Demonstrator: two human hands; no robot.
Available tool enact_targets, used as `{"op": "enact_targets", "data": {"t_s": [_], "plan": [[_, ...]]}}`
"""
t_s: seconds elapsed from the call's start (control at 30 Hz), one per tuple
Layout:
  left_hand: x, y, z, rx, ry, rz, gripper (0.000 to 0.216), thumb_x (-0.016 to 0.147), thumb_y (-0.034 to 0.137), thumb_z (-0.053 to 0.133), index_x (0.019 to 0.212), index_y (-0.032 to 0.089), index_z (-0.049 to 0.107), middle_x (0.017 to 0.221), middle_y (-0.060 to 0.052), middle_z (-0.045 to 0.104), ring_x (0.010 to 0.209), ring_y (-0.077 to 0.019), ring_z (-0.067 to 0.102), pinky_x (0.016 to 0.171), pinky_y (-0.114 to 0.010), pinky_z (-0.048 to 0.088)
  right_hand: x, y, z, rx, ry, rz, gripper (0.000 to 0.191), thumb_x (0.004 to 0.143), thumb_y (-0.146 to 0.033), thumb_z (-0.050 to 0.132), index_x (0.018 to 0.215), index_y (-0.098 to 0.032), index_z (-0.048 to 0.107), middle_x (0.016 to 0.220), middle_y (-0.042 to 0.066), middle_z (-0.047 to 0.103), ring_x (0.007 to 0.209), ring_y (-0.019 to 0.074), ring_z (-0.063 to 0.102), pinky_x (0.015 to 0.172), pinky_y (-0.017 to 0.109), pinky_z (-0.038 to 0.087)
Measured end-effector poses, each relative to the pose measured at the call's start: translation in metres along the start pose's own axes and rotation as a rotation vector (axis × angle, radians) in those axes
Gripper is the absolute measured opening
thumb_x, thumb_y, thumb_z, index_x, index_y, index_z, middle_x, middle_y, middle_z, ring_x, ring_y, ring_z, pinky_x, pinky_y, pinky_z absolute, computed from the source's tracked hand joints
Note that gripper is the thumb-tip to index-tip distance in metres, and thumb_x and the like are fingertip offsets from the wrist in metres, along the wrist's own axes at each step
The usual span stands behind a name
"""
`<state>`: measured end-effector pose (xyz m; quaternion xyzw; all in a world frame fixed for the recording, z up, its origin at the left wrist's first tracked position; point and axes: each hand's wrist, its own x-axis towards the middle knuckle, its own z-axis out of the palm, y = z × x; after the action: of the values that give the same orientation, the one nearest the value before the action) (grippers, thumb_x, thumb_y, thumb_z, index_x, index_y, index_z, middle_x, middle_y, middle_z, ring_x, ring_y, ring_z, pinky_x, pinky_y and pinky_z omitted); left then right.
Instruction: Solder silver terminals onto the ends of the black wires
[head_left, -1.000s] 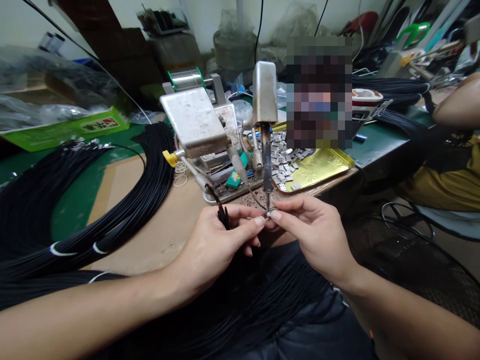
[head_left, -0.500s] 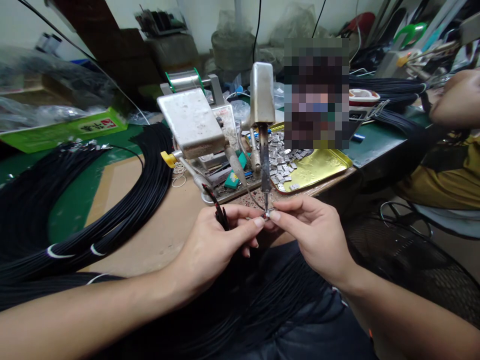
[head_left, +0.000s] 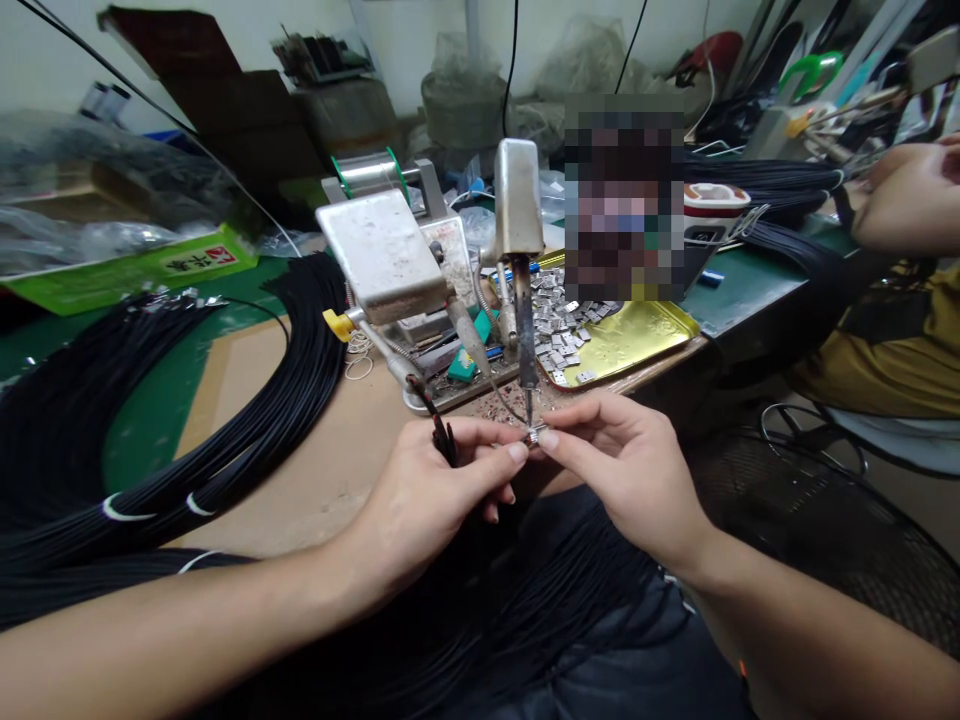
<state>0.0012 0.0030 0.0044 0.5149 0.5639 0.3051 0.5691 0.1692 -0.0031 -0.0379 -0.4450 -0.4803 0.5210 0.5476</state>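
My left hand is closed round a thin black cable end, its thumb and forefinger pinched toward the middle. My right hand pinches a small metal part between thumb and forefinger. Both fingertips meet at that part, right under the tip of a fixed soldering iron that hangs from a metal housing. A thin solder wire curves down to the same spot.
A metal box fixture with a solder spool stands behind the iron. A yellow tray holds several small metal parts. Thick black cable bundles lie left and across my lap. Another person's arm is at the right.
The view has shifted slightly; both hands stay pinched at the iron's tip, almost unmoved. The other person's arm at the right has shifted a little.
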Motion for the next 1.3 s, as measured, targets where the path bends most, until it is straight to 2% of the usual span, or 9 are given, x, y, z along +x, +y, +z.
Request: {"op": "enact_targets", "data": {"t_s": [0.13,0.3,0.37,0.5,0.6,0.73,0.87,1.07,1.3], "plan": [[-0.002,0.000,0.001,0.076,-0.098,-0.013,0.027,0.080,0.039,0.072,0.091,0.015,0.076,0.062,-0.002,0.068,0.054,-0.0124,0.059,0.052,-0.021,0.048,0.001,-0.013,-0.010,-0.151,-0.069,0.003,0.013,0.076,-0.026,0.078,0.082,-0.017,0.070,0.078,0.004,0.074,0.070,0.0180,0.069,0.064,0.028,0.055],[-0.005,-0.001,0.003,0.184,-0.150,0.051,0.030,0.086,0.041,0.064,0.089,0.014,0.077,0.073,-0.007,0.073,0.065,-0.0162,0.064,0.047,-0.020,0.039,0.008,-0.044,-0.046,-0.333,-0.382,0.049,0.008,0.080,-0.026,0.074,0.077,-0.019,0.072,0.072,0.003,0.072,0.065,0.0173,0.065,0.058,0.027,0.051],[-0.005,-0.003,0.004,0.136,-0.210,0.036,0.031,0.088,0.040,0.062,0.094,0.012,0.074,0.074,-0.007,0.072,0.065,-0.0159,0.064,0.049,-0.021,0.040,0.009,-0.052,-0.056,-0.419,-0.401,0.004,0.012,0.082,-0.029,0.072,0.074,-0.020,0.074,0.070,0.002,0.072,0.064,0.0167,0.064,0.057,0.026,0.049],[-0.007,-0.007,0.005,-0.016,-0.388,0.050,0.022,0.089,0.033,0.061,0.097,0.013,0.067,0.078,-0.003,0.067,0.071,-0.0141,0.060,0.063,-0.023,0.045,0.002,-0.050,-0.043,-0.451,-0.283,-0.080,0.007,0.082,-0.027,0.073,0.085,-0.021,0.075,0.078,0.001,0.073,0.067,0.0156,0.064,0.059,0.024,0.050],[-0.010,-0.005,0.005,-0.015,-0.460,0.077,0.012,0.088,0.027,0.062,0.089,0.016,0.063,0.081,-0.001,0.063,0.076,-0.0146,0.057,0.071,-0.025,0.046,-0.009,-0.037,-0.018,-0.407,-0.308,-0.163,0.016,0.081,-0.020,0.073,0.097,-0.021,0.072,0.087,0.002,0.070,0.070,0.0143,0.064,0.060,0.025,0.050],[-0.012,-0.003,0.007,0.035,-0.453,0.024,0.010,0.086,0.026,0.064,0.081,0.018,0.061,0.076,0.000,0.062,0.074,-0.0162,0.058,0.069,-0.026,0.047,-0.017,-0.024,-0.002,-0.423,-0.302,-0.325,0.006,0.084,-0.014,0.065,0.085,-0.018,0.069,0.079,0.002,0.063,0.068,0.0131,0.060,0.058,0.025,0.048],[-0.010,-0.006,0.008,-0.005,-0.440,0.018,0.024,0.082,0.038,0.068,0.074,0.017,0.061,0.071,0.000,0.061,0.069,-0.0156,0.057,0.067,-0.026,0.047,-0.015,-0.024,-0.005,-0.462,-0.260,-0.345,0.007,0.081,-0.012,0.065,0.079,-0.018,0.067,0.075,0.001,0.063,0.065,0.0127,0.058,0.057,0.025,0.047],[-0.007,-0.009,0.004,-0.026,-0.267,0.058,0.027,0.082,0.042,0.069,0.087,0.016,0.063,0.067,0.002,0.058,0.058,-0.0099,0.047,0.052,-0.020,0.037,-0.007,-0.026,-0.010,-0.482,-0.120,-0.217,0.004,0.080,-0.019,0.068,0.077,-0.019,0.068,0.069,0.000,0.064,0.059,0.0118,0.055,0.051,0.023,0.044],[-0.007,-0.007,0.002,-0.026,-0.173,-0.043,0.035,0.076,0.048,0.073,0.078,0.016,0.060,0.058,0.004,0.054,0.049,-0.0084,0.048,0.042,-0.016,0.033,-0.004,-0.030,-0.014,-0.449,-0.162,-0.125,0.003,0.078,-0.019,0.069,0.076,-0.018,0.069,0.070,0.000,0.065,0.062,0.0127,0.056,0.054,0.023,0.044]]}}
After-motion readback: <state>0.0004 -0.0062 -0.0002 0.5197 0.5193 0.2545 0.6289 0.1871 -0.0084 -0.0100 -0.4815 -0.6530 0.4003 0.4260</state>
